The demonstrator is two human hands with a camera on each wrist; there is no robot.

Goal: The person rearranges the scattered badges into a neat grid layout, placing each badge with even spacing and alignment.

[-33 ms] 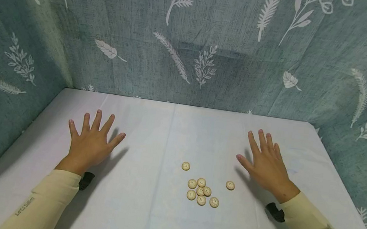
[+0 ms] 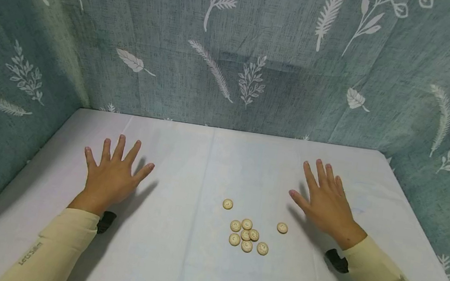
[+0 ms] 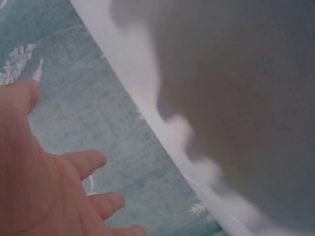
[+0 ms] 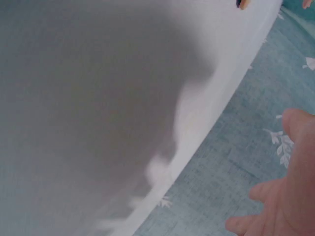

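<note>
l. hand (image 2: pixel 110 184): palm down, all digits splayed wide, holds nothing. r. hand (image 2: pixel 330 209): same pose, fingers a bit closer tog., thumb out to the side, also holds nothing. both seem held just above the cloth, not pressed on it; soft shadows (image 3: pixel 221 88) fall apart from the fingers in the wrist views. spread pose prob. keeps both hands fully visible & off the buttons.

buttons (image 2: pixel 247 246): 9 total, on table btwn the hands, nearer r. seven in a loose group, one lapping over its neighbor; one sits apart toward the back (image 2: pixel 227 203), another alone nearest r. hand (image 2: pixel 282 228). scatter looks loose, no clear pattern. round, tan, hard-looking, raised rim, small dark marks at ctr; material n/c, poss. wood or plastic.

sleeves (image 2: pixel 53 246): pale yellow, smooth, stretchy-looking, dark lettering; black wrist gear (image 2: pixel 337 260) below cuffs.

table (image 2: pixel 150 254): white cloth, faint creases, prob. for contrast. backdrop (image 2: pixel 161 8): gray-teal woven-look fabric, white leaf prints, on back & both sides, likely to screen surroundings.
</note>
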